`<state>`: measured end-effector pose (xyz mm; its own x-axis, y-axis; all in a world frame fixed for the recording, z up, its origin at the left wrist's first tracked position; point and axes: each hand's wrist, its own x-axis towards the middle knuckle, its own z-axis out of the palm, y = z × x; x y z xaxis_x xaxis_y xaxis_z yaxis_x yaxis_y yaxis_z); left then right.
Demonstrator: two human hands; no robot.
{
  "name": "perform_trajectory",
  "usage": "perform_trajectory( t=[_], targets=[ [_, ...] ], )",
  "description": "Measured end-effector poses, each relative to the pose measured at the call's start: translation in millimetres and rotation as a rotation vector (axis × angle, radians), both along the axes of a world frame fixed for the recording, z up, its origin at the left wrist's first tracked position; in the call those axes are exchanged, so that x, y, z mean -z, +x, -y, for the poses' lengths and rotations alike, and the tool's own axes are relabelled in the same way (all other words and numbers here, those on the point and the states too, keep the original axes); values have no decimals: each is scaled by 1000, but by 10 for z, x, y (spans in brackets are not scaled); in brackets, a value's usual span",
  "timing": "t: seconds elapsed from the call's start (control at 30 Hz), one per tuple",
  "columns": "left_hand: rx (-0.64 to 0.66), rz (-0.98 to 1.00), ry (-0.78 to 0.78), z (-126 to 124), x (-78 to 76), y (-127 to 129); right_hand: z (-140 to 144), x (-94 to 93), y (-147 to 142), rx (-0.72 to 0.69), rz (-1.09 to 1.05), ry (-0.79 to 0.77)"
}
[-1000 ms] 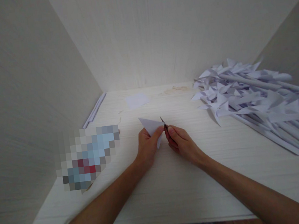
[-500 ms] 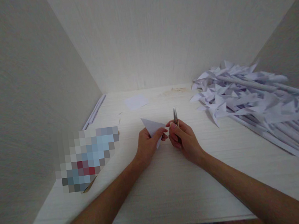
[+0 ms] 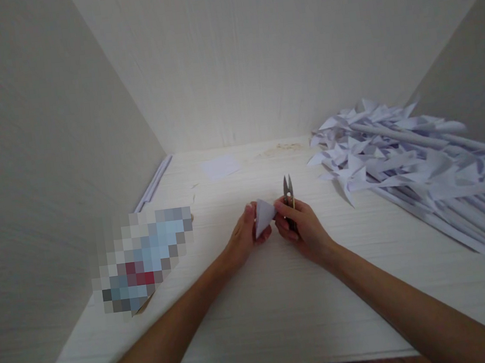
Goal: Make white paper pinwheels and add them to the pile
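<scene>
Our left hand [image 3: 247,237] pinches a small folded white paper triangle [image 3: 264,215]; our right hand [image 3: 304,230] grips metal thread snips [image 3: 288,190], points up, touching the paper's edge. Smooth pale wood table [image 3: 285,311] lies open below, paper pinwheels [image 3: 398,156] heaped right

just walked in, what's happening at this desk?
A person sits at a white desk. The left hand pinches a small folded paper, and the right hand holds snips with the blades pointing away, its fingertips also on the paper. A pile of paper pinwheels lies to the right, and a loose paper square sits farther back.
</scene>
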<state>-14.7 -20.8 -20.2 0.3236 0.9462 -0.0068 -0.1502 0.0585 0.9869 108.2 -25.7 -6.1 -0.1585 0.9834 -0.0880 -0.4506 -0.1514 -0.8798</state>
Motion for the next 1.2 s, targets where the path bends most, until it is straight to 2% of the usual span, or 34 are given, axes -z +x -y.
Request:
perform_trajectory(
  t=[0.23, 0.37, 0.53, 0.6, 0.97, 1.2],
  targets=[
    [-33, -46, 79, 23, -46, -5, -6, 6, -1, 1, 1, -6],
    [-84, -96, 53, 1, -54, -28, 8, -2, 10, -30, 15, -3],
    [-386, -77, 31, -57, -17, -56, 28, 19, 14, -84, 44, 59],
    [-437, -61, 17, -67, -16, -60, 29, 34, 17, -106, 77, 97],
    [-525, -76, -37, -78, -45, -83, 2, 25, 73, -115, 431, 243],
    [-506, -128, 14, -77, -42, -96, 21, -17, 31, -66, 451, 201]
  ],
)
